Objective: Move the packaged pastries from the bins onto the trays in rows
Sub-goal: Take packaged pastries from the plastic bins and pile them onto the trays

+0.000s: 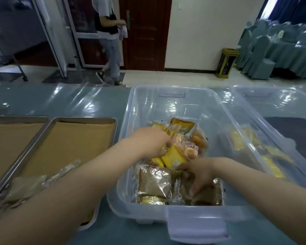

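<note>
A clear plastic bin (168,106) in front of me holds several packaged pastries, some yellow (174,156), some brown (155,180). Both hands are inside it. My left hand (154,142) curls its fingers round a yellow packet at the pile's middle. My right hand (200,172) reaches down into the brown packets, its fingers bent on one at the bin's near right; its grip is partly hidden. To the left lie two metal trays lined with brown paper (74,144). A few wrapped pastries (34,184) lie on the nearer tray's front, partly behind my left forearm.
A second clear bin (279,110) with yellow packets stands to the right. The second tray (11,138) runs off the left edge. The table has a glossy blue cover (60,103). Beyond it a person (109,41) walks past a dark door; covered chairs stand far right.
</note>
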Available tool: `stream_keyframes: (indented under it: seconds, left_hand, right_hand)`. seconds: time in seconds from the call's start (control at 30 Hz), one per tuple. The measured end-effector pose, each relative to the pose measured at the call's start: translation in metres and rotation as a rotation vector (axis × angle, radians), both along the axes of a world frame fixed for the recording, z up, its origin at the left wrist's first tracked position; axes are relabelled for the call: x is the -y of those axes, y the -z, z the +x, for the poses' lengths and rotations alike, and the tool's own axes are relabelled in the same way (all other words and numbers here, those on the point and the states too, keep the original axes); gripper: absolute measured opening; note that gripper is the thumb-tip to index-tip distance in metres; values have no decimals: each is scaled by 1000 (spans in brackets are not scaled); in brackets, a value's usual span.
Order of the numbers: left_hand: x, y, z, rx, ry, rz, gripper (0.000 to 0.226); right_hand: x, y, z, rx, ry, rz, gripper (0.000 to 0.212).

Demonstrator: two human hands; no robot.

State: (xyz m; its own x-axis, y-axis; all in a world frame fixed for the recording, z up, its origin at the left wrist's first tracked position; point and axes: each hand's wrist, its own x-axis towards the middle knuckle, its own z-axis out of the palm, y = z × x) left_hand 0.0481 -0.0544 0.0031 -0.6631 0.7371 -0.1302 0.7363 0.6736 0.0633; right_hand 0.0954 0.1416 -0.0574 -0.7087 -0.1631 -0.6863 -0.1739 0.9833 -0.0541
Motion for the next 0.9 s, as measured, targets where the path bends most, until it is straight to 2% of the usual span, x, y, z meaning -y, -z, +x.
stream_keyframes:
  seconds: [0.07, 0.17, 0.23, 0.3, 0.47, 0.53, 0.67, 0.77, 0.83, 0.9]
  left_hand:
    - [-26, 10, -8, 54, 36, -106, 40]
    - [-45, 36, -14, 219, 31, -255, 57]
    - [-45, 51, -12, 261, 18, -375, 61]
    - [-43, 61, -10, 274, 15, -464, 58]
    - [-46, 68, -5, 259, 26, -597, 49]
    - [-47, 71, -4, 251, 40, -625, 42]
    - [-47, 75, -1, 234, 57, -635, 42]
    - [-45, 77, 1, 253, 20, -596, 52]
    - [-45, 78, 1, 279, -12, -594, 57]
    - [-46, 78, 1, 271, -1, -627, 49]
  right_hand:
    - [4, 1, 2, 46, -22, 41, 100]
    - [6, -5, 2, -28, -32, 59, 86]
    - [3, -10, 1, -75, -3, 30, 76]
    - [-3, -14, 0, -134, 36, 18, 66]
    - [-19, -21, -4, -285, 196, -45, 65]
    - [-21, -21, -7, -319, 175, -34, 58]
    - [-23, -18, -7, -100, 146, 10, 37]
    - [-20, -16, -5, 90, 169, -1, 53]
    - [-17, -15, -4, 110, 123, 50, 59]
    - [-17, -15, -4, 97, 113, 79, 63]
